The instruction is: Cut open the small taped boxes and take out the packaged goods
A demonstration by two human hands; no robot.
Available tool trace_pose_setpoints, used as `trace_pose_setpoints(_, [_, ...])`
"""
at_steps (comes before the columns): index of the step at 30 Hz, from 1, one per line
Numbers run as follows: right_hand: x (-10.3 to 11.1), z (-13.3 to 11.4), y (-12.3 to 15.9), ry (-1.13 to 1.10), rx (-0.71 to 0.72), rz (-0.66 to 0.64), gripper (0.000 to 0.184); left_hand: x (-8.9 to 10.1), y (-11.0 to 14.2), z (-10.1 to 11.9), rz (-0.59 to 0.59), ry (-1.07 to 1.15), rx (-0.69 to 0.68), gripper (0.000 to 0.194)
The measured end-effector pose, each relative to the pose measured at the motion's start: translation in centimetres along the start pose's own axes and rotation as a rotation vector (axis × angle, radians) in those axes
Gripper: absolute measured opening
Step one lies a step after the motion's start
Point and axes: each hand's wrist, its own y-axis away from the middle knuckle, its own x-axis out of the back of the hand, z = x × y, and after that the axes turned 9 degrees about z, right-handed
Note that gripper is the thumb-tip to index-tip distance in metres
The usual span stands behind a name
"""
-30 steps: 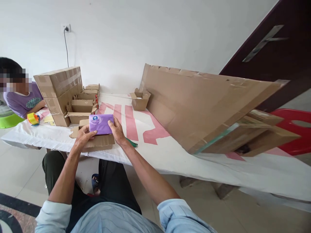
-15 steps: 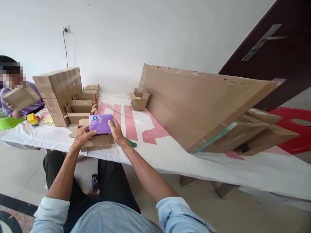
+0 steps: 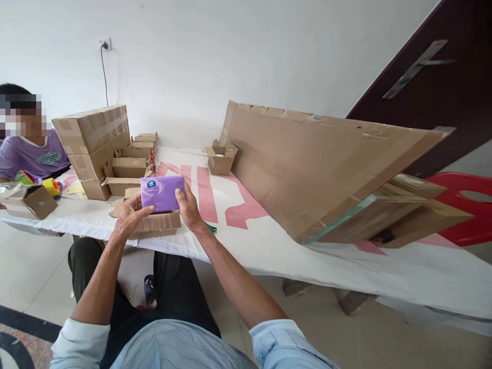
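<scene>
A purple soft pack (image 3: 163,193) with a round blue logo, which looks like a tissue pack, is held up between my two hands. My left hand (image 3: 131,212) grips its left end, thumb along the lower edge. On its right end, my right hand (image 3: 189,206) presses with the thumb in front and the fingers behind. Just under the pack stands an open cardboard box (image 3: 154,225), its inside mostly hidden by the pack and my left hand. Part of a green object (image 3: 210,227) shows beside my right wrist.
Stacked closed cartons (image 3: 90,154) and a row of open boxes (image 3: 130,166) stand at the left. Yellow tape (image 3: 51,187) lies beyond. A co-worker (image 3: 34,154) sits at far left by another carton (image 3: 33,201). A small open box (image 3: 221,160) and a large cardboard sheet (image 3: 315,164) are rightward.
The purple pack has come up slightly and turned more squarely toward me, still in both hands. The co-worker's carton has gone down from chest height to the table edge.
</scene>
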Motion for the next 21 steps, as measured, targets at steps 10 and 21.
trace_pose_setpoints(10, [-0.13,-0.50,0.72,0.014,0.056,0.040,0.094,-0.15,0.63,0.55,-0.008,0.031,-0.032,0.068])
trace_pose_setpoints(21, [-0.68,0.37,0.89,0.035,0.003,0.015,0.098,0.57,0.25,-0.10,-0.004,0.036,-0.005,0.065])
